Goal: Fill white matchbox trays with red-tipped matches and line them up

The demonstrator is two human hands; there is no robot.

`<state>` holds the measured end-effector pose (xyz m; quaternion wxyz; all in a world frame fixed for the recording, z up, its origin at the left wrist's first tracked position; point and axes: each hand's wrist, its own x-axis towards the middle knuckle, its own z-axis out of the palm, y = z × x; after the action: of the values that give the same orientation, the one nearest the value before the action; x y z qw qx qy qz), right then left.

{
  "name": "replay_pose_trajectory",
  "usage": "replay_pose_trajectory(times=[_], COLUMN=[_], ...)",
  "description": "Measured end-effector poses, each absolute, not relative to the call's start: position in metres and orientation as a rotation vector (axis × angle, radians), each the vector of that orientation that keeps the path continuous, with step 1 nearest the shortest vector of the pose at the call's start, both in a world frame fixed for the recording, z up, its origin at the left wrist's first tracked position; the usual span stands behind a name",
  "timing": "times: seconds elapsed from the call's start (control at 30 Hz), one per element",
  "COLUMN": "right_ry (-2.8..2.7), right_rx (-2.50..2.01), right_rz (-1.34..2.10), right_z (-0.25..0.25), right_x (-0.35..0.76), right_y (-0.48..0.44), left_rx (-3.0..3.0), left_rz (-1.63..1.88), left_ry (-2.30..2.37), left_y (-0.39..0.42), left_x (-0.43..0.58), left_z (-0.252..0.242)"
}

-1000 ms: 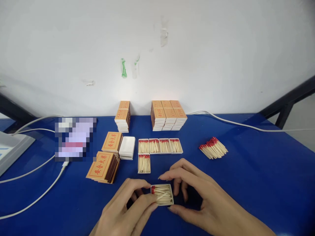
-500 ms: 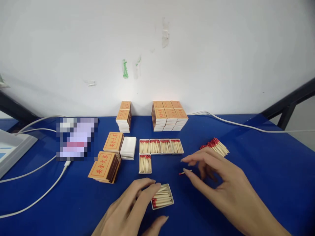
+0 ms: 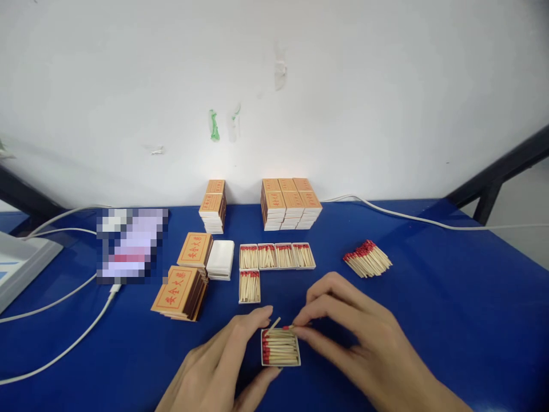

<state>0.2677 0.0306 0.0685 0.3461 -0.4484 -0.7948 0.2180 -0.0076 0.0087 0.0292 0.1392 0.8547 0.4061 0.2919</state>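
Note:
A white matchbox tray [image 3: 281, 349] full of red-headed matches sits on the blue table. My left hand [image 3: 227, 360] frames it from the left, its thumb along the near edge and its fingers at the far edge. One loose match [image 3: 273, 326] lies slanted over the tray's far left corner. Between thumb and index finger, my right hand [image 3: 347, 337] pinches a single match [image 3: 289, 327] above the far right corner, red head pointing left. Beyond the hands stand several filled trays [image 3: 277, 257], and a pile of loose matches [image 3: 367, 258] lies farther right.
Flattened-looking orange sleeves [image 3: 180, 289] are stacked at left beside stacked white trays [image 3: 221, 259]. Closed matchboxes [image 3: 291, 201] stand stacked near the wall, with a smaller stack [image 3: 213, 206] to their left. White cables [image 3: 72, 357] and a pixelated patch [image 3: 131, 243] occupy the left side.
My right hand has picked up the single match from the table and moved it left to the tray. My left thumb has closed against the tray's near edge, and the tray sits straighter.

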Motion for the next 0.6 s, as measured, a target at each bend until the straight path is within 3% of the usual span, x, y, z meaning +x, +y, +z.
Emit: replay_pose_trajectory(times=[0.6], right_ry=[-2.094], right_rx=[-1.115], right_rz=[0.470], right_z=[0.053], right_x=[0.253], right_y=[0.024], left_rx=[2.382], left_rz=[0.805], left_ry=[1.197], left_y=[0.008], left_x=[-0.007], left_z=[0.025])
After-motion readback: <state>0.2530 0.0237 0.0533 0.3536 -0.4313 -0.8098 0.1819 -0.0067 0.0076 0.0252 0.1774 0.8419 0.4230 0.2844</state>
